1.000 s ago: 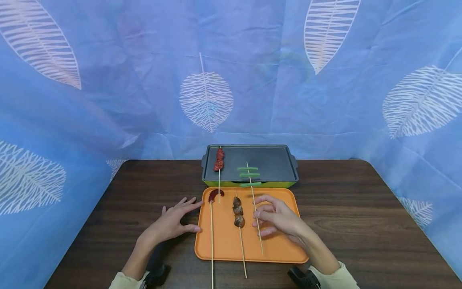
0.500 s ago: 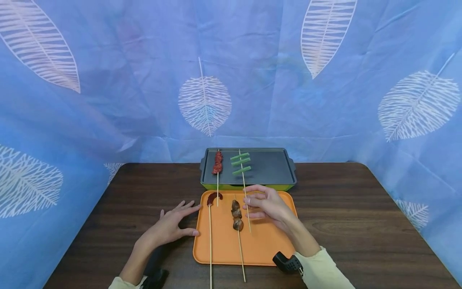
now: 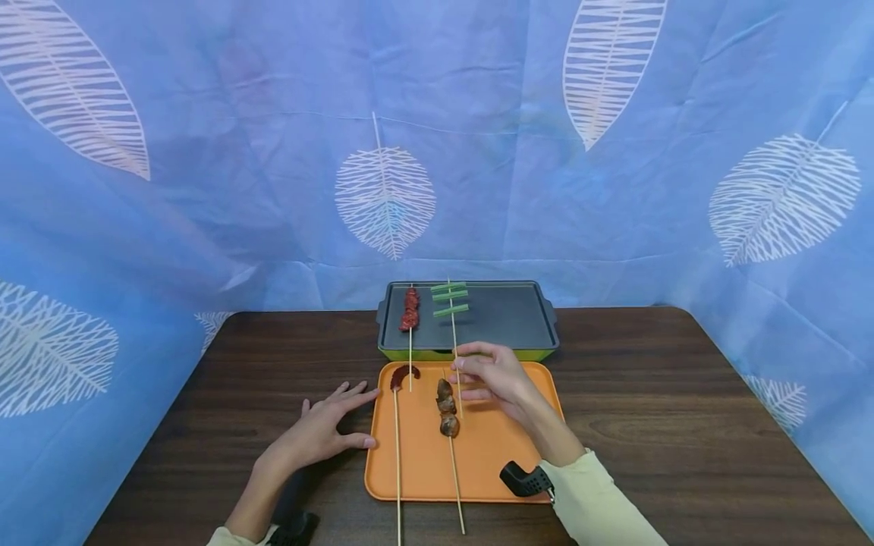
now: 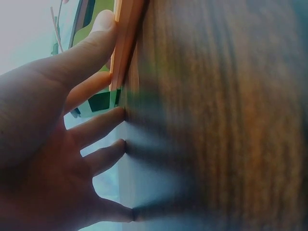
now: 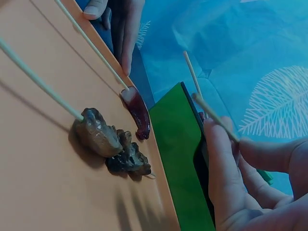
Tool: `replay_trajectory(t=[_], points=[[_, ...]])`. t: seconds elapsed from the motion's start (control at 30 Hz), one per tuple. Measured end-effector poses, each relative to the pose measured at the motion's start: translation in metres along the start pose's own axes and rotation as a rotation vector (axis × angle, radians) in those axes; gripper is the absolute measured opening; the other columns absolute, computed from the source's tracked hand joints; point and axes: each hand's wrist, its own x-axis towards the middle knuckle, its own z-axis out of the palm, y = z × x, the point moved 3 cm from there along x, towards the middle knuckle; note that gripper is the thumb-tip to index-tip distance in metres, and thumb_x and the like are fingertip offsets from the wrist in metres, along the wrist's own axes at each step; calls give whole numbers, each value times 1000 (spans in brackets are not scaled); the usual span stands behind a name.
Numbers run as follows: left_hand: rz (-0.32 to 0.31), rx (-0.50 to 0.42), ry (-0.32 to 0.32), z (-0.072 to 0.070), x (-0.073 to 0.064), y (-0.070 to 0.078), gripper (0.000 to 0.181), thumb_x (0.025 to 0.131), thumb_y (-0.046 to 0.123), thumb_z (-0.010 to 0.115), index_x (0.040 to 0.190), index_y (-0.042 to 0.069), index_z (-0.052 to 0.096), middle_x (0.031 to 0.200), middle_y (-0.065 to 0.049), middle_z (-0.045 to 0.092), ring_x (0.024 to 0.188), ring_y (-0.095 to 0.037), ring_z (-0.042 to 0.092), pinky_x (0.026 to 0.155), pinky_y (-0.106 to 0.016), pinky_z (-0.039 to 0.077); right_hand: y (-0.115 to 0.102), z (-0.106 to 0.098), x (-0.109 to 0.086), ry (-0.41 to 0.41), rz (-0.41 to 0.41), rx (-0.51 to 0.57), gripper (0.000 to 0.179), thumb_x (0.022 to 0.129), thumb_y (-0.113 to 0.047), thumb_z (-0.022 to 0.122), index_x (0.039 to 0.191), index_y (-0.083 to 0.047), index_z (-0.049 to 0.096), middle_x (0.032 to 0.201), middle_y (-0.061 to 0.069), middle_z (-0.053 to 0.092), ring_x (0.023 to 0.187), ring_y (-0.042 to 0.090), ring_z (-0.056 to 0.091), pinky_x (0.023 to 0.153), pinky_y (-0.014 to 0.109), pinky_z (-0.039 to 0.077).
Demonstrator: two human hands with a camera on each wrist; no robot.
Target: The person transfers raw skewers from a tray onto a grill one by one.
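Right hand (image 3: 495, 377) pinches green skewer (image 3: 454, 332), long axis near 12–6, food end (image 3: 450, 296) at 11 o'clock over griddle (image 3: 508, 312). Left hand (image 3: 319, 432) farther, outspread, holding nothing.

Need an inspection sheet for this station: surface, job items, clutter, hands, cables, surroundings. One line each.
Surface: dark wood-grain table, carrying an orange tray with a black-topped griddle behind it.
Job items: red skewer on the griddle, stick reaching over the tray; curved dark-red skewer and brown skewer on the tray; green skewer held with its pieces over the griddle, contact unclear.
Clutter: nothing seen.
Left hand: spread, thumb and index finger at the tray's left edge.
Right hand: pinches the green skewer's stick; black device on that wrist.
Cables: nothing seen.
Surroundings: blue cloth with white leaf prints.
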Motion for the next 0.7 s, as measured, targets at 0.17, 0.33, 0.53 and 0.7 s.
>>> replay_trajectory(t=[0.17, 0.33, 0.53, 0.7], points=[[-8, 10, -1, 0, 0, 0, 82, 85, 53, 77, 156, 24, 48, 163, -12, 36, 153, -43, 22, 97, -91, 6, 0, 2, 3, 6, 1, 12, 36, 103, -9, 62, 137, 0, 59, 125, 27, 66, 103, 36, 73, 74, 43, 62], [-12, 7, -4, 0, 0, 0, 82, 85, 53, 77, 156, 24, 48, 164, -13, 36, 153, -43, 22, 97, -91, 5, 2, 4, 7, 26, 9, 15, 34, 104, -11, 62, 137, -3, 60, 121, 28, 67, 102, 36, 73, 73, 43, 62], [-23, 11, -9, 0, 0, 0, 82, 85, 54, 77, 156, 25, 48, 164, -12, 36, 153, -43, 22, 97, -91, 5, 1, 6, 11, 30, -8, 9, 34, 103, -11, 63, 135, -2, 63, 118, 26, 69, 103, 35, 73, 76, 44, 62], [-11, 8, -3, -1, 0, 1, 81, 85, 53, 78, 156, 24, 48, 163, -13, 36, 152, -44, 22, 97, -91, 6, 0, 8, 12, 30, -7, 34, 34, 101, -8, 65, 134, 0, 64, 111, 21, 72, 103, 34, 73, 78, 44, 61]])
